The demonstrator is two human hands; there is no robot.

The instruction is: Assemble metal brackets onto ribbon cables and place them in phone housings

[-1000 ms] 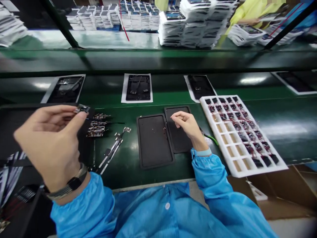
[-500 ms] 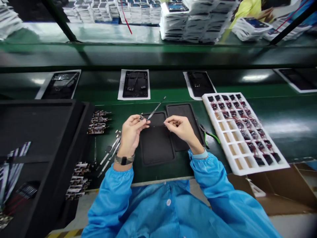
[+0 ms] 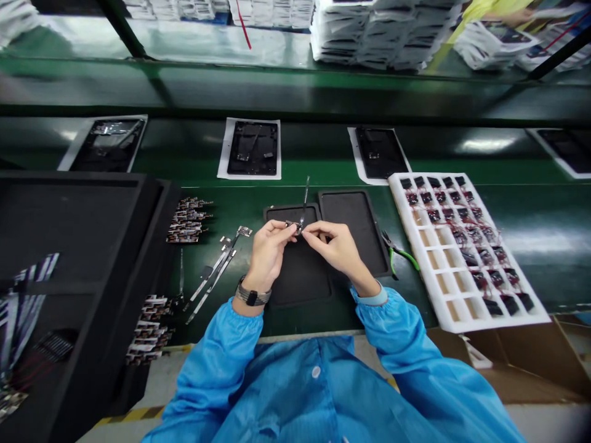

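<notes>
A: Left hand?
B: Left hand (image 3: 268, 255), bare, blue sleeve, watch (image 3: 252, 298) at the wrist. Thumb and forefinger pinch one small circuit board (image 3: 292, 226).
A: Location of that board?
B: Above the far part of the left black tray (image 3: 300, 283), between the two hands. One thin strip (image 3: 305, 197) rises from beside the fingertips, pointing away from the person.
A: Right hand?
B: Right hand (image 3: 336, 246), bare, pale blue band (image 3: 373, 296) at the wrist. Thumb and forefinger drawn together at the board's right end; whether they have hold of it, I cannot tell.
A: Items to the right?
B: Right black tray (image 3: 355, 240), one, beside the first. Pliers (image 3: 399, 251), one pair, green handles, lying between that tray and a white foam tray (image 3: 498, 321). The foam tray: divided into cells, many with dark parts and red wires, several at its near left bare.
A: To the left?
B: Ribbon cables (image 3: 212, 285), several, laid slantwise on the green bench. Two clusters of small boards, one farther (image 3: 188, 221), one nearer (image 3: 150, 329). Black bin (image 3: 69, 227), large, at far left.
A: Beyond the trays?
B: Dark panels on white sheets, four, in a row; one (image 3: 253, 147) lies straight beyond the left tray.
</notes>
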